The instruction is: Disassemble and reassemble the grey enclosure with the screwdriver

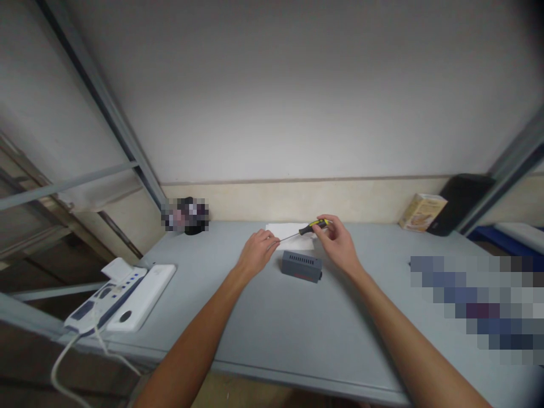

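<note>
At the table's [255, 334] near left, a white power strip [117, 289] trails a pale cord [55, 368] over the edge beside a white slab [147, 300]; at right, a pixelated patch conceals whatever lies there.

Mid-table, a dark grey vented box [301, 267] sits untouched, just in front of a sheet of white paper [304, 245]. Its casing looks whole, with no loose panel or screw to be made out around it, so the work on it appears either not yet begun or already closed up; this view alone cannot settle which.

Just beyond, a person's right hand [340, 243] has its fingers clamped on the black-and-yellow handle of a screwdriver [313, 227]. The fingers of the left hand [255, 250] gather together at the far end of the shaft; whether they pinch the tip or a small part there, one cannot tell. The tool is raised and not set to the box, leaving any driving of screws undone at this instant.

At the back, a yellow carton [423, 213] leans near a black object [465, 198], before a pale wall [297, 113].
</note>
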The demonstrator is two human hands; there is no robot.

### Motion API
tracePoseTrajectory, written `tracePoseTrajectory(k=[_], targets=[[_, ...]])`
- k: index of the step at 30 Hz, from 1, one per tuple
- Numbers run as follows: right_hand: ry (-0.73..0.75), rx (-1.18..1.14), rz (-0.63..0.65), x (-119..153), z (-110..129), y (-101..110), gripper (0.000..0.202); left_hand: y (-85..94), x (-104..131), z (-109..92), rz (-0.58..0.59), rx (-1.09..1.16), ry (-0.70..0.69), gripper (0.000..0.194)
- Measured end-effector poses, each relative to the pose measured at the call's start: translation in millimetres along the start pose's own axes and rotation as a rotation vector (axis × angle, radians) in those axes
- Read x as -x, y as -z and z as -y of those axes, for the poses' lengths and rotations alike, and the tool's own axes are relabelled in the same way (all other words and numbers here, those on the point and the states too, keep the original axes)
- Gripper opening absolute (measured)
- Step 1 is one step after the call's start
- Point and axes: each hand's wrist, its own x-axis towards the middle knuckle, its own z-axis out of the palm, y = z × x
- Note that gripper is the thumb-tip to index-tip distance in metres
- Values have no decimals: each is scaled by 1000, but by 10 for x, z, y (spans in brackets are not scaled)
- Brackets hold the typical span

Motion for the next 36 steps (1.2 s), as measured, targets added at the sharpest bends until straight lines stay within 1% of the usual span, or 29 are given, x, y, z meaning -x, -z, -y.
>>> tracePoseTrajectory(k=[3,5,7,10,13,15,19,23,31,36], targets=[[-15,-113,-20,-5,96,13,44,10,-7,-58,-27,87,-18,28],[-53,-182,-32,-11,141,25,46,5,-15,-94,-60,197,-10,28],[-80,-220,-65,-21,167,42,46,-3,-23,-129,-104,328,28,28],[-74,-246,-161,-49,181,84,44,6,-30,-192,-155,486,114,34],[-44,-272,-289,-85,189,157,40,61,-24,-289,-139,569,137,36],[-20,-305,-355,-105,207,223,37,106,-13,-370,-88,600,88,36],[55,-362,-380,-112,275,349,33,146,11,-516,21,584,-39,35],[106,-321,-354,-91,340,391,31,128,17,-576,96,467,-95,32],[157,-246,-277,-56,437,356,30,102,5,-552,81,359,-142,28],[185,-232,-296,-56,469,374,32,90,14,-545,89,352,-155,28]])
